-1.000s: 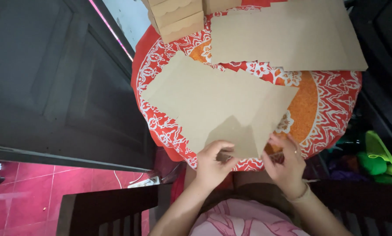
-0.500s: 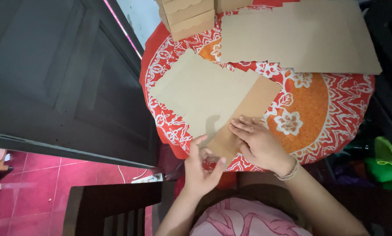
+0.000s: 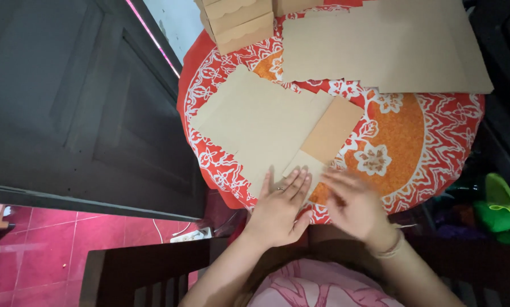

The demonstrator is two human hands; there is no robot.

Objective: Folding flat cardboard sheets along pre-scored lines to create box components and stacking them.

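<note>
A flat brown cardboard blank (image 3: 255, 122) lies on a round table with a red and orange patterned cloth (image 3: 402, 142). One flap (image 3: 331, 129) is folded over and shows a darker brown side. My left hand (image 3: 280, 207) lies flat with fingers spread on the blank's near corner. Just right of it, my right hand (image 3: 354, 204) is blurred and hovers over the table's near edge with open fingers, holding nothing. A bracelet is on my right wrist, a ring on my left hand.
More flat cardboard sheets (image 3: 380, 48) cover the far side of the table. Stacked folded cardboard boxes (image 3: 235, 20) stand at the far left edge. A dark door (image 3: 78, 102) is at left, a dark chair back (image 3: 135, 273) below, green objects (image 3: 499, 207) at right.
A flap of the blank has been folded over. My left hand moved up onto the blank's near corner and flattened. My right hand drew back off the flap toward the table edge.
</note>
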